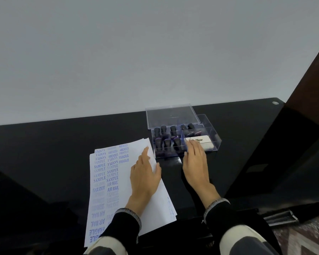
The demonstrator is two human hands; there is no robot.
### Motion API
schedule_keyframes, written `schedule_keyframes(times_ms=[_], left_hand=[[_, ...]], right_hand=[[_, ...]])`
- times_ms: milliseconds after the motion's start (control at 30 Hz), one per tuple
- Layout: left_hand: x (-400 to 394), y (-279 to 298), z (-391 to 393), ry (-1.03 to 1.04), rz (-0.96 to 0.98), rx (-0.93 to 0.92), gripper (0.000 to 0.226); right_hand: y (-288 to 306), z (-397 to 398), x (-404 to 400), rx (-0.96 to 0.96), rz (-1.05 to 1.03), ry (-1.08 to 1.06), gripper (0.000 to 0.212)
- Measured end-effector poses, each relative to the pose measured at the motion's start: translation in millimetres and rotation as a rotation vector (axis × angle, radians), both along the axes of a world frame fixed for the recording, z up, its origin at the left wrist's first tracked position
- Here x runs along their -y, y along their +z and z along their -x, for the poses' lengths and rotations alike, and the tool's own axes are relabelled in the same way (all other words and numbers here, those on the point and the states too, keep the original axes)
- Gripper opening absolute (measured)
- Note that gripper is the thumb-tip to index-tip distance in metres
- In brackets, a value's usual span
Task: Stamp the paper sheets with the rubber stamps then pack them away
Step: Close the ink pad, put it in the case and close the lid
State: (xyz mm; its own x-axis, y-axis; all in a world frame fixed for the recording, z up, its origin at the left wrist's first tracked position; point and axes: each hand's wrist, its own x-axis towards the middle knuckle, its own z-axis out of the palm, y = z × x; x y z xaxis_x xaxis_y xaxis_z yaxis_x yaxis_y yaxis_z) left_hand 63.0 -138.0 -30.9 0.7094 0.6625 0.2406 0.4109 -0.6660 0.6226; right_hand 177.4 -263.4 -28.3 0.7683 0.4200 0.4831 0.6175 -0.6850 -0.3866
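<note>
Black glossy table point(63, 144), set against a pale grey wall point(136, 43). Paper sheets point(107, 181): a loose stack, slightly fanned, lying near the table's front edge, left of centre; the top sheet carries columns of blue imprints reading SAMPLE, AMENDED, FRAGILE, AIR MAIL, FAX OUT. Left hand point(145, 178): flat on the right part of the stack, fingers straight, palm down, holding nothing. Clear plastic case point(213, 144): just beyond the sheets to the right, its lid point(171, 115) raised behind. Rubber stamps point(166, 137): dark-handled, standing upright in rows in the case's left compartment. White ink pad box point(203, 141): lying in the right compartment. Right hand point(195, 161): fingers extended, fingertips touching the ink pad box's near end, gripping nothing.
</note>
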Motion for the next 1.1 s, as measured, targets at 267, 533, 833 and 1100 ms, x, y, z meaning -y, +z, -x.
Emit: schedule_keyframes(times_ms=[267, 533, 833, 1100], left_hand=[[-69.2, 36.2, -35.5, -0.033, 0.084, 0.052, 0.022], [-139.9, 27.8, -103.4, -0.317, -0.078, -0.178, 0.036], [-147.9, 24.1, -132.0, -0.281, -0.182, -0.1, 0.007], [-154.4, 57.9, -136.0, -0.236, -0.213, 0.141, 0.016]], right_hand=[[-1.6, 1.1, 0.0, -0.042, 0.111, 0.012, 0.063], [-3.6, -1.4, -3.5, 0.026, 0.114, -0.02, 0.063], [-7.1, -2.0, -5.2, 0.048, 0.12, -0.045, 0.06], [-5.8, -1.7, -4.6, 0.046, 0.104, -0.038, 0.06]])
